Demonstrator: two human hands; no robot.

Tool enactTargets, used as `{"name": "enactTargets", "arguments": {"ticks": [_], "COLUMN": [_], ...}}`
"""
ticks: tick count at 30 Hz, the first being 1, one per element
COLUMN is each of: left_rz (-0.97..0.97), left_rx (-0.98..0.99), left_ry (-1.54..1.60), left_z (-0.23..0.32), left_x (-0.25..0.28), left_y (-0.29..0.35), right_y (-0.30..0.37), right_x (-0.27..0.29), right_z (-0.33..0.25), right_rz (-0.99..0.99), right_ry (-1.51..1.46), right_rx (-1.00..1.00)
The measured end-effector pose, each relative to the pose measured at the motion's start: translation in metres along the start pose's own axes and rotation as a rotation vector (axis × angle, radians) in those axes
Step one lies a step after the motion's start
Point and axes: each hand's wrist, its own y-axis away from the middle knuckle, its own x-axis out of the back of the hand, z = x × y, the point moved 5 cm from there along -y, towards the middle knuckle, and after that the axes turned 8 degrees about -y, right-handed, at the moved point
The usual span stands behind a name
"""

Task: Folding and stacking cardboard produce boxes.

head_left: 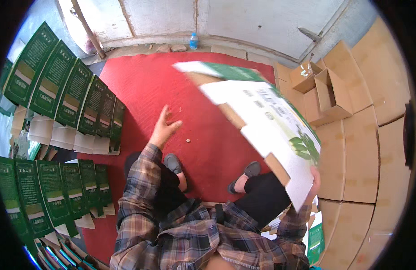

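Observation:
My right hand (314,182) grips the near right corner of a flat printed carton (273,121), white and green with a picture of green leaves. Unfolded brown and white flaps run along its left edge, and the carton is tilted up in front of me, its far end blurred. Over the red mat (145,85), my left hand (164,128) is raised with fingers apart, holding nothing. It is well clear of the carton.
Rows of standing green cartons (72,94) fill the left side, with a second row (52,191) nearer me. Brown cardboard boxes (356,157) are stacked at the right, one small box open (332,92). A blue-capped bottle (193,41) stands by the far wall.

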Motion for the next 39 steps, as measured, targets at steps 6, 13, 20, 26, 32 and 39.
{"name": "enactTargets", "arguments": {"ticks": [6, 13, 20, 26, 32, 39], "left_rz": [0.122, 0.033, 0.027, 0.022, -0.147, -0.109], "left_rx": [-0.444, -0.433, -0.178, 0.098, -0.018, 0.033], "left_ry": [0.65, 0.345, 0.4, 0.357, 0.315, 0.227], "left_z": [0.033, 0.034, 0.007, 0.001, 0.0, 0.008], "left_x": [0.05, 0.062, 0.041, 0.033, 0.038, 0.012], "left_y": [0.003, 0.025, 0.016, 0.015, 0.028, 0.038], "right_y": [-0.055, -0.172, -0.208, -0.217, -0.227, -0.206], "right_x": [-0.024, 0.036, 0.038, 0.039, 0.036, 0.002], "right_z": [0.017, 0.037, 0.074, 0.069, 0.081, 0.077], "right_rz": [-0.193, -0.279, 0.149, 0.029, -0.089, 0.016], "right_ry": [0.287, 0.444, 0.193, 0.314, 0.362, 0.618], "right_rx": [-0.376, -0.19, -0.112, -0.076, -0.111, 0.084]}}
